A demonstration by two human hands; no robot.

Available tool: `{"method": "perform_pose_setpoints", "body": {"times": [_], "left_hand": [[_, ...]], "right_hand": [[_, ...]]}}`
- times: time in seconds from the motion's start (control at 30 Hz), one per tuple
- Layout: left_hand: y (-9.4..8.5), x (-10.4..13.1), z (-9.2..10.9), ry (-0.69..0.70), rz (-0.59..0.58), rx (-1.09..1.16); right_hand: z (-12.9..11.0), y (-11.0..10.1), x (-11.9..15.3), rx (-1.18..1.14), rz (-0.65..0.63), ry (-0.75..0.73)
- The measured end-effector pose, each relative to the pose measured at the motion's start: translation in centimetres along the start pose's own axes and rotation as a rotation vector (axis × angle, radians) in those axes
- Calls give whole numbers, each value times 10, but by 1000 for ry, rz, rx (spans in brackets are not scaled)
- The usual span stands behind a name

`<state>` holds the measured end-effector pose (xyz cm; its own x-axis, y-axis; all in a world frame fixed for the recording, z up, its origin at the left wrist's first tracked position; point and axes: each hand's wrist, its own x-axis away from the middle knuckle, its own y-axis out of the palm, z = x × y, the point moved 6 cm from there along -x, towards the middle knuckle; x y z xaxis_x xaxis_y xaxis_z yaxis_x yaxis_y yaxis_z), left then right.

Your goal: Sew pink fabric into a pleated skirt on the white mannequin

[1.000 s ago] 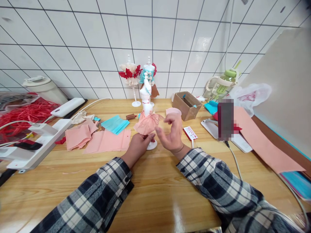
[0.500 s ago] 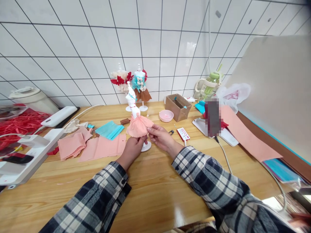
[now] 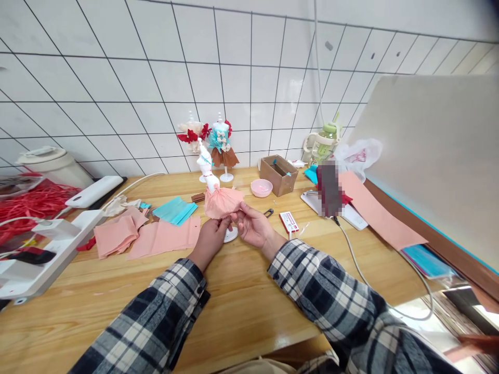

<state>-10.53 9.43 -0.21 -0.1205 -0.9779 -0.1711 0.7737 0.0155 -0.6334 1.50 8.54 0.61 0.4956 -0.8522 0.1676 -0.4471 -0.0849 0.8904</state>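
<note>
A small white dress form [image 3: 209, 179] leans to the left over its round white base [image 3: 231, 235], with a pink crepe skirt [image 3: 223, 201] around its lower part. My left hand [image 3: 212, 237] is closed below the skirt, near the stand; its fingertips are partly hidden. My right hand [image 3: 252, 223] pinches the skirt's right edge between thumb and finger. Folded pink paper [image 3: 166, 238] and a blue piece [image 3: 175, 210] lie to the left of the hands. Two dressed forms, one with a brown skirt [image 3: 225, 157], stand behind.
A pink bowl [image 3: 261, 188] and a cardboard box [image 3: 277, 175] are at the back. A power strip [image 3: 58, 259] is on the left. To the right lie a red and white packet [image 3: 289, 222], a cable [image 3: 353, 254] and a long pink strip [image 3: 384, 218].
The camera view has tilted and shifted slightly. My right hand's fingers have moved a little along the skirt's hem, while my left hand stays beneath it.
</note>
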Motion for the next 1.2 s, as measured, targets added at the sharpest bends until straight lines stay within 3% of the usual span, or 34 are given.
{"method": "perform_pose_setpoints", "body": {"times": [0.13,0.3,0.4,0.67,1.2], "left_hand": [[-1,1,-4,-7,38,-1],[-4,3,-15,-25,141,6],[-5,5,-14,2,178,-8],[-3,7,4,45,152,-154],[2,9,11,89,110,-217]], "right_hand": [[2,-1,2,12,-2,26],[3,5,7,113,-46,-43],[9,9,9,107,-73,5],[15,2,4,-1,6,8],[13,0,4,-32,89,-107]]}}
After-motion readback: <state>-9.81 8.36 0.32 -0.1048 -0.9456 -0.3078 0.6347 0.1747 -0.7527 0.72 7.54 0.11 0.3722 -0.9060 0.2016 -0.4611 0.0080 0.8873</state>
